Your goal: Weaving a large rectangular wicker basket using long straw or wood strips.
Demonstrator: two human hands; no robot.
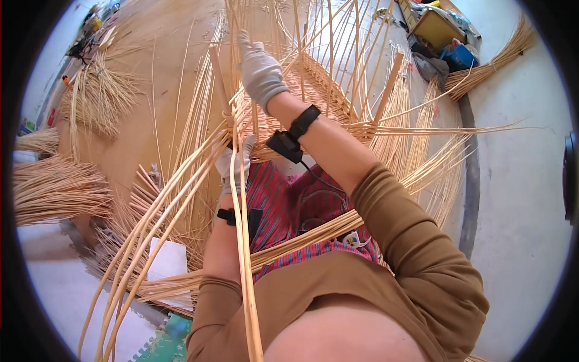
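Observation:
A partly woven willow basket (pixel 307 90) lies over my knees, with upright rods standing from its edge. My left hand (pixel 232 166), in a pale glove, is closed at the near left corner of the basket, beside a thick wooden stake (pixel 219 81). Long willow rods (pixel 181 175) run from that corner down past my left forearm. My right hand (pixel 262 75), also gloved, reaches across the basket's left side. Its fingers, partly hidden, appear closed around a willow rod, with one finger pointing up along it. A second stake (pixel 389 87) stands at the right corner.
Bundles of willow (pixel 57 190) lie along the left, with another bundle (pixel 494 60) at the upper right. Rods cross my lap. A wooden box (pixel 434 30) and a blue container (pixel 459 55) stand at the far right. A green foam mat (pixel 166 344) shows at lower left.

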